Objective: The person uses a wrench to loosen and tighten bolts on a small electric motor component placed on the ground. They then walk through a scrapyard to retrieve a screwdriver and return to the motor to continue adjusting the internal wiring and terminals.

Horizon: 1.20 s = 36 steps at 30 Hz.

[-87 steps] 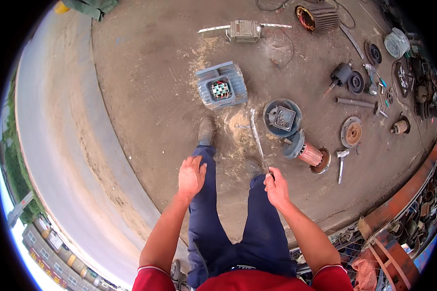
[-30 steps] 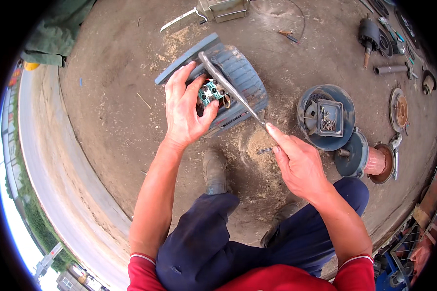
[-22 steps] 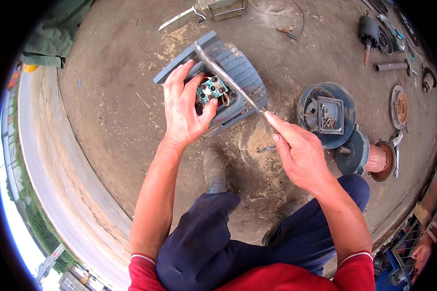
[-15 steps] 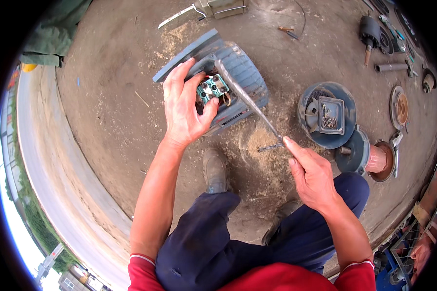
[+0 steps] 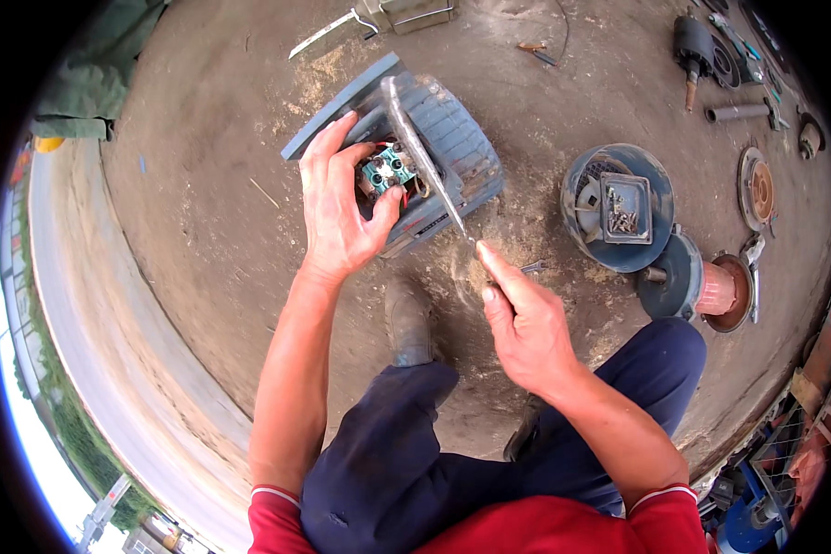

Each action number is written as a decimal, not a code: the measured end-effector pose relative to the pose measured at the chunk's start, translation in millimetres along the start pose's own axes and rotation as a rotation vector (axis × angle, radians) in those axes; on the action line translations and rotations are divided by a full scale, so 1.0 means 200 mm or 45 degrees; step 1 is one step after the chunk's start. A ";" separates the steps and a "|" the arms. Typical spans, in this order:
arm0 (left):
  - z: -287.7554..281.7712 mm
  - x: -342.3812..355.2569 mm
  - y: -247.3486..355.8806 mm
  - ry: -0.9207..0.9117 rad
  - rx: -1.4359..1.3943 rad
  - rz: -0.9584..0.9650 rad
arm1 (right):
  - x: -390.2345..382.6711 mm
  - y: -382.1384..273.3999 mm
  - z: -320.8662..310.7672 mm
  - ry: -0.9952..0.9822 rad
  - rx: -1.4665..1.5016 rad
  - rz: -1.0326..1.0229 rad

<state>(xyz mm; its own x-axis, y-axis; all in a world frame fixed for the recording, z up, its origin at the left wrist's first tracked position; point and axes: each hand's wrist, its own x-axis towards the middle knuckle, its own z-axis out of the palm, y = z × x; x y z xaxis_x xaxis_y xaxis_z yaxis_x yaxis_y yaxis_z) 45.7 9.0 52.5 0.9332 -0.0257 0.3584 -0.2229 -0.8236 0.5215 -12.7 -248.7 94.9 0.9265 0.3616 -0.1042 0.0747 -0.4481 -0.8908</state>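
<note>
A blue-grey ribbed motor housing (image 5: pixel 466 138) lies on the dirt ground ahead of my boots, its terminal box uncovered. Inside that opening sits a teal terminal block (image 5: pixel 387 170) with dark round posts and some wires about it. My left hand (image 5: pixel 337 217) grips the block between thumb and fingers, the fingers reaching over the box's edge. Closed round the near end of a long grey metal bar (image 5: pixel 425 162) is my right hand (image 5: pixel 531 323). The bar slants up and left across the housing, its thicker far end above the box beside the block; whether it touches cannot be told.
Right of the housing stands a round blue-grey tub (image 5: pixel 630 262) holding a square tray (image 5: pixel 645 210) of small metal parts. Beside it lies a cylindrical part (image 5: pixel 716 291). A small wrench (image 5: pixel 534 267), pliers (image 5: pixel 537 54) and a dark rotor-like piece (image 5: pixel 692 48) rest on the ground.
My right hand has moved left and slightly up with the bar, which now stands steeper and nearer the terminal block. My left hand keeps its hold. The view has shifted slightly.
</note>
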 end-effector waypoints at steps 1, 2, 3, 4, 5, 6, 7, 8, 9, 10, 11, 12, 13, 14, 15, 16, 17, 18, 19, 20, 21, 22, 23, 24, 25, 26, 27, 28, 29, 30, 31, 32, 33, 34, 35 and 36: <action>0.00 0.00 -0.01 -0.008 -0.004 0.013 | -0.06 -0.04 0.04 -0.014 0.086 0.186; 0.00 -0.01 -0.02 -0.017 0.004 0.014 | -0.12 0.00 0.08 0.117 0.052 -0.021; 0.00 -0.01 -0.02 -0.012 0.008 0.023 | -0.18 0.01 0.09 0.104 0.064 -0.001; -0.01 -0.01 -0.02 -0.011 0.003 0.005 | -0.21 0.02 0.09 0.092 0.075 0.020; -0.01 -0.01 -0.01 -0.008 -0.010 -0.008 | -0.19 0.00 0.07 0.077 0.138 0.135; -0.01 -0.02 -0.01 -0.010 -0.026 -0.022 | -0.16 -0.04 0.05 0.062 0.199 0.256; -0.01 -0.01 0.00 -0.006 -0.033 -0.047 | -0.13 -0.05 0.07 0.074 0.206 0.256; -0.01 -0.02 0.00 -0.001 -0.036 -0.049 | -0.11 -0.07 0.08 0.085 0.214 0.256; 0.00 -0.01 0.01 0.003 -0.043 -0.044 | -0.07 -0.05 0.13 0.131 0.165 0.136; 0.01 -0.01 0.01 0.007 -0.051 -0.039 | -0.05 -0.04 0.18 0.176 0.115 0.016; 0.02 -0.01 0.00 0.030 -0.080 -0.014 | -0.12 -0.03 0.22 0.181 0.126 0.098; 0.02 -0.01 -0.01 0.039 -0.066 -0.008 | -0.19 -0.03 0.23 0.192 0.140 0.124; 0.02 -0.02 -0.01 0.048 -0.053 -0.002 | -0.27 -0.04 0.21 0.140 0.136 0.172; 0.02 -0.02 -0.01 0.053 -0.045 0.005 | -0.30 -0.06 0.19 0.091 0.130 0.226; 0.01 -0.02 -0.01 0.048 -0.041 -0.006 | -0.29 -0.05 0.18 0.125 0.190 0.265; 0.00 -0.01 0.00 0.044 -0.037 -0.018 | -0.26 -0.05 0.17 0.159 0.251 0.303; 0.01 -0.02 0.01 0.035 -0.044 -0.028 | -0.20 -0.05 0.18 0.190 0.252 0.272; 0.02 -0.01 0.01 0.032 -0.053 -0.031 | -0.14 -0.05 0.19 0.221 0.256 0.240; 0.03 -0.02 0.01 0.028 -0.063 -0.034 | -0.11 -0.04 0.24 0.223 0.218 0.167; 0.03 -0.02 0.01 0.028 -0.071 -0.041 | -0.12 -0.05 0.24 0.212 0.203 0.162; 0.02 -0.02 0.01 0.019 -0.072 -0.041 | -0.14 -0.07 0.26 0.201 0.193 0.163; 0.02 -0.02 0.01 0.020 -0.064 -0.038 | -0.20 -0.07 0.24 0.193 0.193 0.169; 0.02 -0.02 0.01 0.019 -0.049 -0.036 | -0.25 -0.08 0.21 0.182 0.199 0.174; 0.01 -0.02 0.01 0.019 -0.033 -0.034 | -0.27 -0.07 0.18 0.171 0.205 0.180; 0.00 -0.01 0.01 0.025 -0.031 -0.035 | -0.24 -0.05 0.18 0.188 0.187 0.150; 0.00 -0.02 0.01 0.029 -0.034 -0.038 | -0.19 -0.04 0.17 0.206 0.163 0.122; 0.01 -0.02 0.01 0.033 -0.043 -0.039 | -0.08 -0.04 0.17 0.226 0.170 0.101; 0.01 -0.03 0.01 0.027 -0.047 -0.039 | -0.09 -0.04 0.20 0.223 0.166 0.104; 0.01 -0.02 0.01 0.025 -0.052 -0.031 | -0.10 -0.05 0.23 0.222 0.160 0.106; 0.02 -0.02 0.01 0.025 -0.049 -0.030 | -0.11 -0.05 0.26 0.213 0.166 0.109; 0.03 -0.01 0.01 0.036 -0.045 -0.024 | -0.19 -0.04 0.26 0.207 0.180 0.143; 0.03 -0.01 0.01 0.043 -0.038 -0.024 | -0.23 -0.05 0.24 0.195 0.197 0.181; 0.03 -0.01 0.01 0.050 -0.031 -0.024 | -0.23 -0.03 0.22 0.208 0.182 0.146; 0.02 -0.01 0.01 0.048 -0.020 -0.036 | -0.22 -0.02 0.20 0.221 0.168 0.110; 0.02 -0.01 0.02 0.047 -0.020 -0.046 | -0.19 -0.01 0.20 0.220 0.149 0.095; 0.02 -0.01 0.02 0.045 -0.018 -0.054 | -0.15 0.00 0.19 0.222 0.130 0.078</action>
<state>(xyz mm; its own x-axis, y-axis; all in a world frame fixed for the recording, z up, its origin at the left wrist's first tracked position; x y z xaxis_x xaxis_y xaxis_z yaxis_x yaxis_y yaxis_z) 43.8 3.3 51.6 0.9315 0.0290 0.3627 -0.1878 -0.8154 0.5476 -55.0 -228.1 81.3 0.9787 0.1849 -0.0895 -0.0136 -0.3764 -0.9264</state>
